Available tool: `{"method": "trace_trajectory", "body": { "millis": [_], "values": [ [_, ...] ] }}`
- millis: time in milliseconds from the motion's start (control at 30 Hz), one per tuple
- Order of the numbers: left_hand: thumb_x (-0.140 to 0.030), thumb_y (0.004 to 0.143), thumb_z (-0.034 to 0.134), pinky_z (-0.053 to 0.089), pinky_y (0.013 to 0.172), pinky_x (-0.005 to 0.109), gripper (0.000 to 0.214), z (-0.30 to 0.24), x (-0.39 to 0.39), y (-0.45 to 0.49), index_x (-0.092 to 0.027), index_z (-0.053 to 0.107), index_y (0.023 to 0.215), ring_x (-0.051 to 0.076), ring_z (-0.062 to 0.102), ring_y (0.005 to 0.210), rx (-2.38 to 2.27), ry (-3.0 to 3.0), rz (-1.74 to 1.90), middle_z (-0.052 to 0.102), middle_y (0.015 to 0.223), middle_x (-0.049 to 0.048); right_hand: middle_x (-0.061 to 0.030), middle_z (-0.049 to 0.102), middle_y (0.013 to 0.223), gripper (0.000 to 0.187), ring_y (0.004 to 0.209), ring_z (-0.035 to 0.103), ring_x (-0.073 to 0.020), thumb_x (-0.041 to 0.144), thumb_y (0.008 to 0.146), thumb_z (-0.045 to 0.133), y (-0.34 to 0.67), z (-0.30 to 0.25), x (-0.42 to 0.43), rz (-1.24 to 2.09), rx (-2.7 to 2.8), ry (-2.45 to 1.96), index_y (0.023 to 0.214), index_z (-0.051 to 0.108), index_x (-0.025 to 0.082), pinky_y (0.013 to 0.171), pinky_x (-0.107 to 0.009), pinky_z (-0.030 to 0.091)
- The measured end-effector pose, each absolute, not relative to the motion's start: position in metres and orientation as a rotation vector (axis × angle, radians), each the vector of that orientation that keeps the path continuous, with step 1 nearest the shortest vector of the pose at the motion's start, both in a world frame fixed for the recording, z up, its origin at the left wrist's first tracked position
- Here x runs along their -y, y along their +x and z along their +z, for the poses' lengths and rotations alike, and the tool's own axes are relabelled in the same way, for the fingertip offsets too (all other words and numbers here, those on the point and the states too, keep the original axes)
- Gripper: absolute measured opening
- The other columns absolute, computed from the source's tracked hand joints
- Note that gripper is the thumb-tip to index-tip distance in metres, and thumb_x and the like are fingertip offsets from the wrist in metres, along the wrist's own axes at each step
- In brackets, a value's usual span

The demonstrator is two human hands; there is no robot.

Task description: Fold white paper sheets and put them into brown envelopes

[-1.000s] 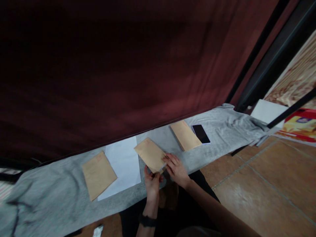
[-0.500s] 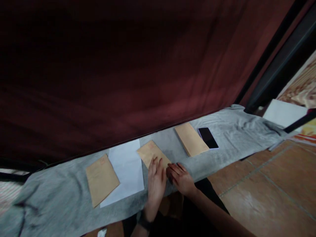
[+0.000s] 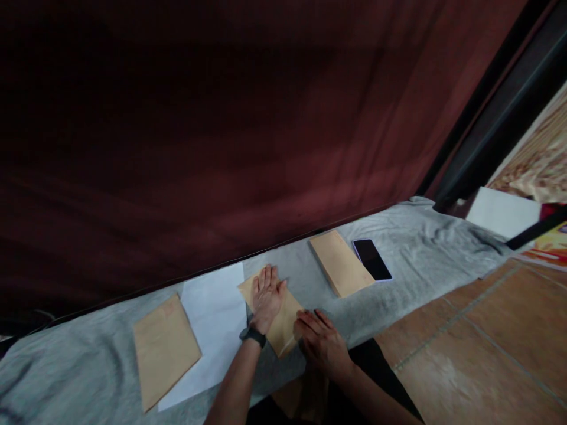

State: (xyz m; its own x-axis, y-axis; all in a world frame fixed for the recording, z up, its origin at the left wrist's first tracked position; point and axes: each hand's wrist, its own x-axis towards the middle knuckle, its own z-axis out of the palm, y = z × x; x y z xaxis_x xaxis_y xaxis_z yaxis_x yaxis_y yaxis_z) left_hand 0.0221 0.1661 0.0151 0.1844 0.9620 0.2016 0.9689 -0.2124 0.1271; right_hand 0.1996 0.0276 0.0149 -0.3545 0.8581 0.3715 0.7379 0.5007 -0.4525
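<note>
A brown paper envelope [image 3: 283, 321] lies slanted on the grey cloth in front of me. My left hand [image 3: 267, 297], with a dark watch [image 3: 253, 336] on the wrist, rests flat on its upper part, fingers stretched out. Against the envelope's lower right edge lies my right hand [image 3: 322, 342], its fingers extended and loosely together; the thumb is hidden. Left of it, a white sheet of paper [image 3: 215, 324] is partly covered by another brown envelope [image 3: 165, 348].
To the right sits a thick stack of brown envelopes [image 3: 341, 264], with a dark-screened phone [image 3: 372, 260] beside it. The grey cloth [image 3: 425, 254] covers the narrow surface, backed by a dark red curtain [image 3: 266, 147]. Tiled floor [image 3: 478, 354] lies at lower right.
My left hand has moved up from the envelope's lower part to lie flat across its upper part. My right hand stays at the right edge. The camera view has shifted slightly.
</note>
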Motion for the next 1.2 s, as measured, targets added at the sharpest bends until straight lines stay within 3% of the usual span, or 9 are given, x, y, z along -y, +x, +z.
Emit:
{"method": "trace_trajectory", "body": {
  "millis": [267, 533, 867, 1033, 1100, 1200],
  "values": [
    [-0.042, 0.100, 0.032, 0.019, 0.123, 0.049, 0.060, 0.011, -0.162, 0.023, -0.009, 0.038, 0.150, 0.027, 0.027, 0.150, 1.946, -2.383, -0.414, 0.039, 0.157, 0.0166, -0.0051, 0.059, 0.142, 0.042, 0.131, 0.054, -0.0218, 0.018, 0.094, 0.053, 0.199, 0.020, -0.026, 0.283, 2.169, -1.317, 0.135, 0.058, 0.025, 0.120, -0.044, 0.032],
    [-0.029, 0.099, 0.029, 0.022, 0.123, 0.046, 0.056, 0.007, -0.113, 0.025, -0.009, 0.035, 0.151, 0.024, 0.027, 0.150, 1.875, -2.543, -0.424, 0.036, 0.159, 0.0146, -0.0061, 0.066, 0.132, 0.034, 0.124, 0.059, -0.0220, 0.017, 0.095, 0.050, 0.195, 0.014, -0.026, 0.243, 2.131, -1.328, 0.125, 0.063, 0.025, 0.116, -0.046, 0.037],
    [-0.026, 0.100, 0.033, 0.030, 0.121, 0.046, 0.053, 0.009, -0.052, 0.031, -0.013, 0.035, 0.152, 0.023, 0.029, 0.149, 1.764, -2.645, -0.552, 0.038, 0.158, 0.0129, -0.0066, 0.065, 0.132, 0.038, 0.126, 0.058, -0.0221, 0.016, 0.098, 0.040, 0.199, 0.004, -0.025, 0.267, 2.134, -1.265, 0.130, 0.060, 0.023, 0.116, -0.048, 0.037],
    [-0.023, 0.099, 0.037, 0.033, 0.119, 0.048, 0.055, 0.015, -0.022, 0.027, -0.018, 0.033, 0.153, 0.024, 0.031, 0.148, 1.705, -2.680, -0.562, 0.038, 0.159, 0.0098, -0.0068, 0.069, 0.123, 0.035, 0.118, 0.063, -0.0221, 0.019, 0.100, 0.038, 0.204, 0.004, -0.038, 0.370, 2.114, -1.284, 0.122, 0.065, 0.024, 0.107, -0.046, 0.047],
    [-0.022, 0.098, 0.039, 0.032, 0.119, 0.049, 0.057, 0.019, -0.015, 0.027, -0.020, 0.031, 0.154, 0.025, 0.031, 0.148, 1.685, -2.701, -0.559, 0.037, 0.159, 0.0090, -0.0077, 0.068, 0.127, 0.037, 0.121, 0.061, -0.0219, 0.022, 0.101, 0.038, 0.202, 0.011, -0.050, 0.404, 2.128, -1.262, 0.127, 0.063, 0.023, 0.106, -0.044, 0.049],
    [-0.024, 0.097, 0.043, 0.032, 0.119, 0.052, 0.056, 0.027, -0.012, 0.027, -0.022, 0.034, 0.153, 0.027, 0.032, 0.148, 1.682, -2.726, -0.549, 0.041, 0.157, 0.0088, -0.0069, 0.057, 0.143, 0.041, 0.135, 0.050, -0.0201, 0.026, 0.102, 0.038, 0.188, 0.021, -0.075, 0.442, 2.259, -1.154, 0.140, 0.055, 0.021, 0.114, -0.042, 0.042]
  ]
}}
